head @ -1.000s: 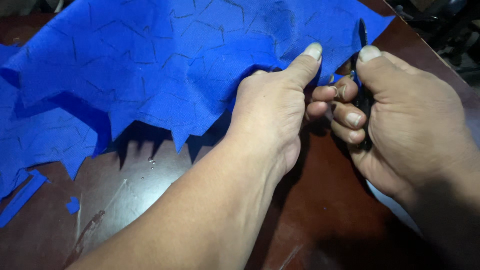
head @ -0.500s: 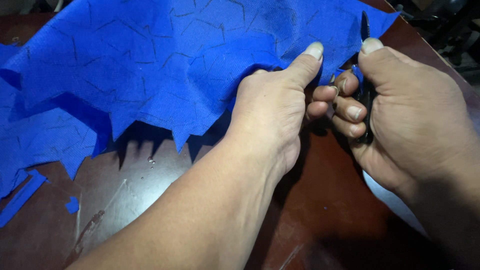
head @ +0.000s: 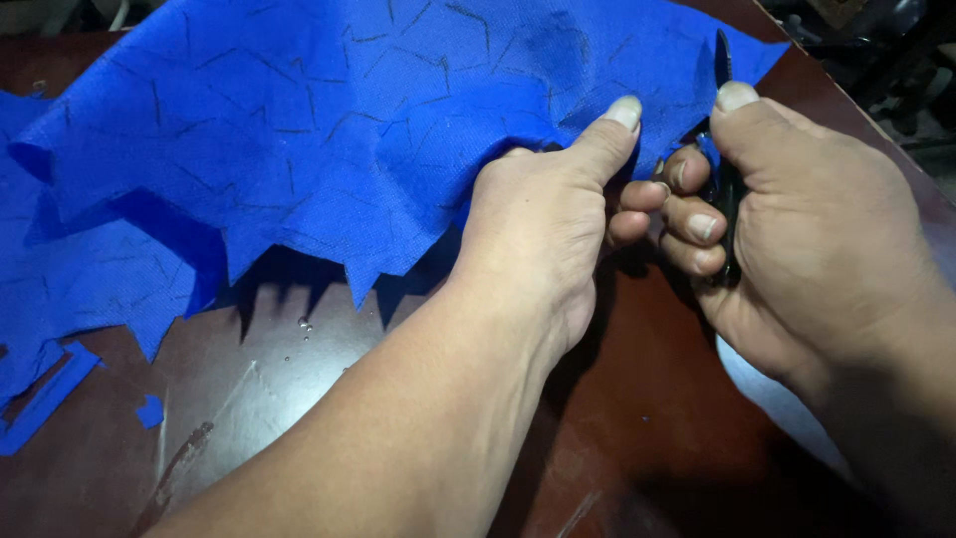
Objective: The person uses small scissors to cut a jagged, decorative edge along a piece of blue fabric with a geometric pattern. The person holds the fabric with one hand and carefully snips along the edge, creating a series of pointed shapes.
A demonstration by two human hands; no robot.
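Jagged-edged blue fabric, pen-marked, beside dark scissors

A single head-worn camera looks steeply down, close over the brown table.

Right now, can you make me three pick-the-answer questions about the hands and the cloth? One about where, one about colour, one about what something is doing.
1. Where does the small loose fabric scrap lie?
A. lower left on the table
B. on the right hand
C. on top of the cloth

2. What colour is the fabric sheet?
A. red
B. blue
C. yellow

3. What is the left hand doing?
A. resting flat
B. pinching the fabric edge
C. pointing away

Answers: 1 A, it sits on the brown table. 2 B, blue with dark marked lines. 3 B, thumb pressed on the fabric, while the right hand grips black scissors.
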